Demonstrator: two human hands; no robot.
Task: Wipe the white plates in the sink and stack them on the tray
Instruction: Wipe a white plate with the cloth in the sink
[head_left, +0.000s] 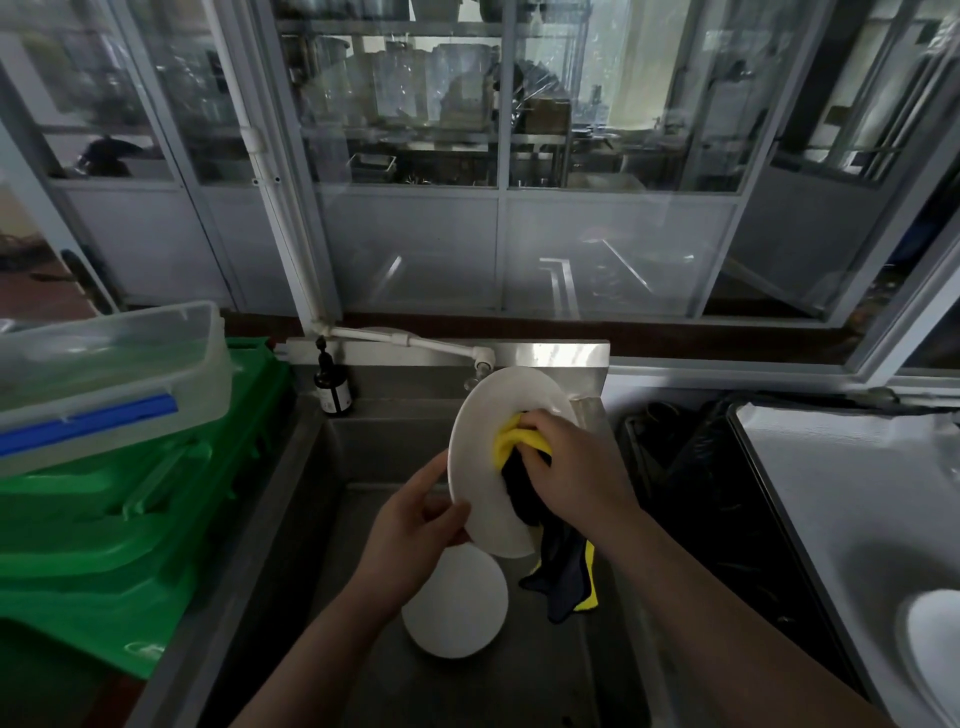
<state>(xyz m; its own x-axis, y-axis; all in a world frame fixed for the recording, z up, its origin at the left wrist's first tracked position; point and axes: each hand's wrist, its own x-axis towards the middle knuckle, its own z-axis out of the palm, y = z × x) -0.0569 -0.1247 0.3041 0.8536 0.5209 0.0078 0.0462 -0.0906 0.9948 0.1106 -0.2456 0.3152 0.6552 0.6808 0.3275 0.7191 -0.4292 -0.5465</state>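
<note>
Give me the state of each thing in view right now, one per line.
Held plate: tilted above the sink, being wiped.
Cloth: bunched against the plate, tail hanging.
Left hand: grips the plate's lower rim.
Right hand: presses the cloth on.
Sink plate: lying flat, untouched.
Tray plate: already on the tray.
Tub: lidded, on the green crates.

The sink (363, 457) is dull brushed steel. The held plate (483, 467) looks smooth, glazed ceramic; the cloth (524, 488) on it soft yellow-and-navy microfibre. At nine o'clock, glossy green plastic crates (114, 530) carry a cloudy translucent plastic tub (109, 364).
</note>
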